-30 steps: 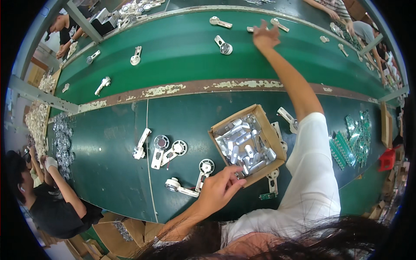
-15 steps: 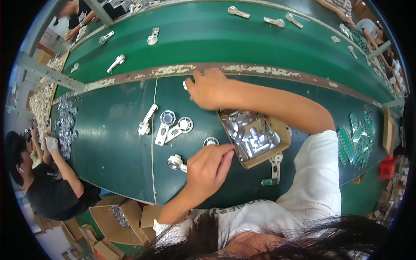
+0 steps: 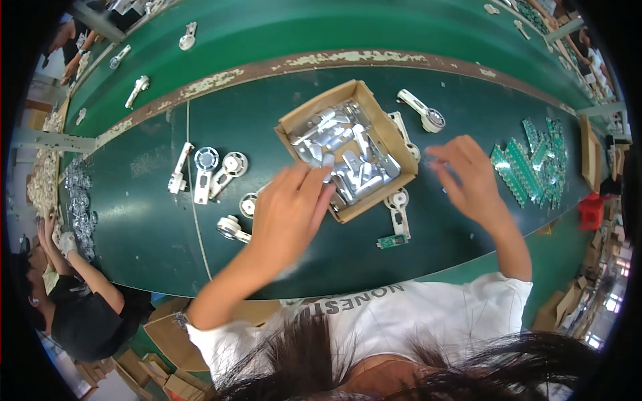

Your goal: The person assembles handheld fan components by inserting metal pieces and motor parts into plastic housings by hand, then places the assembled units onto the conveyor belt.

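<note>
A cardboard box [image 3: 400, 180] full of silver metal pieces [image 3: 361, 160] sits on the dark green table in front of me. My left hand [image 3: 287, 207] reaches over the box's near left wall, thumb and fingers drawn together. At its fingertips is a silver metal piece [image 3: 328, 164], apparently pinched. To the right of the box my right hand [image 3: 465, 177] hovers, fingers bent and apart, holding nothing. Nearest to it lie a white handle part with a round head [image 3: 424, 111] and another white part [image 3: 411, 150] partly hidden by the box.
Several white round-headed parts [image 3: 204, 177] lie left of the box. One white part [image 3: 399, 210] with a small circuit board [image 3: 392, 241] lies near me. Green circuit boards [image 3: 531, 164] are piled right. Beyond a worn ledge [image 3: 281, 63] runs a green belt [image 3: 267, 40]. A co-worker [image 3: 80, 307] works at left.
My right arm has drawn back from across the box to its right side; the white thing at its fingers is no longer there. My left hand has moved to the box's contents. The view has shifted.
</note>
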`<state>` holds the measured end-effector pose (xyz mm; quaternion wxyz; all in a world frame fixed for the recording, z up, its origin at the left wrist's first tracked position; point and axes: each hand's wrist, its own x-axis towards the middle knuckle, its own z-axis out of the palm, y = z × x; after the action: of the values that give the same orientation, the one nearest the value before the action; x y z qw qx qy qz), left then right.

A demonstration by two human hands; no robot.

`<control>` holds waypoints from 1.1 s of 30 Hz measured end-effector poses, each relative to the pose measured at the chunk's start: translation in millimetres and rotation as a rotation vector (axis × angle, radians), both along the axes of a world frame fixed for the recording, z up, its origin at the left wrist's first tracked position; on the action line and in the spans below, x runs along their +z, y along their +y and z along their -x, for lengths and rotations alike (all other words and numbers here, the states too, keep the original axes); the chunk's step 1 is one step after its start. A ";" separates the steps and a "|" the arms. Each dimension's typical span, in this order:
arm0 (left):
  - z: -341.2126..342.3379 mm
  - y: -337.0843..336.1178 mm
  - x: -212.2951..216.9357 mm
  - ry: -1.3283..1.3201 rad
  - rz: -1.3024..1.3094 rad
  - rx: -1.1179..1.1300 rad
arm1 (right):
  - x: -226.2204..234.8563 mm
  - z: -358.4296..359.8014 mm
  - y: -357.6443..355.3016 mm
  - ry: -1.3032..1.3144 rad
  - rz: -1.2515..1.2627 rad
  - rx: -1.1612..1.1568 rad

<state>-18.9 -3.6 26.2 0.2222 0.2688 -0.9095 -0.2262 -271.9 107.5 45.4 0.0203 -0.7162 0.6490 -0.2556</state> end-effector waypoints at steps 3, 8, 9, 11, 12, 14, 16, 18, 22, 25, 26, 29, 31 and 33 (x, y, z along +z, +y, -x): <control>46.9 -17.5 -13.2 -0.110 0.294 -0.053 | 2.8 -16.0 0.0 0.053 0.028 0.032; 96.7 -24.9 -29.8 -0.450 0.141 -0.005 | -1.2 -2.7 20.9 0.375 -0.304 -0.216; 97.7 -26.4 -31.8 -0.410 0.106 -0.005 | -1.0 6.3 30.9 0.378 -0.314 -0.229; 93.8 -30.3 -34.4 -0.415 -0.017 -0.012 | -7.7 30.5 56.6 0.131 -0.566 -0.319; 93.8 -29.8 -32.7 -0.403 -0.015 -0.030 | -12.2 41.1 71.4 -0.013 -0.559 -0.322; 87.7 -29.9 -23.8 -0.381 -0.024 -0.012 | -24.3 47.4 91.5 -0.196 -0.453 -0.397; 88.6 -30.9 -21.8 -0.379 0.077 0.031 | -32.4 49.3 117.4 -0.371 -0.344 -0.501; 87.3 -32.1 -18.1 -0.450 0.134 0.070 | -31.5 49.6 142.7 -0.474 -0.318 -0.520; 75.6 -36.3 2.7 -0.359 0.162 0.100 | -29.2 41.6 166.5 -0.486 -0.356 -0.372; 89.2 -41.9 1.4 -0.224 0.220 0.077 | -42.1 33.7 181.3 -0.278 -0.321 -0.389; 98.0 -43.3 -2.2 -0.127 0.111 0.047 | -45.5 34.0 186.2 -0.235 -0.305 -0.405; 42.3 -28.2 32.6 -0.063 -0.138 0.074 | -43.8 32.1 159.3 -0.152 -0.207 -0.247; 38.9 -13.5 15.0 0.115 -0.617 -0.051 | -42.5 24.4 147.5 -0.122 -0.116 -0.261; 20.3 19.7 10.5 0.181 -0.883 0.017 | -41.2 7.6 113.1 -0.214 0.100 -0.123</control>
<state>-39.2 16.1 36.7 0.1667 0.3245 -0.7006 -0.6132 -279.6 220.6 4.2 0.0380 -0.6439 0.6721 -0.3636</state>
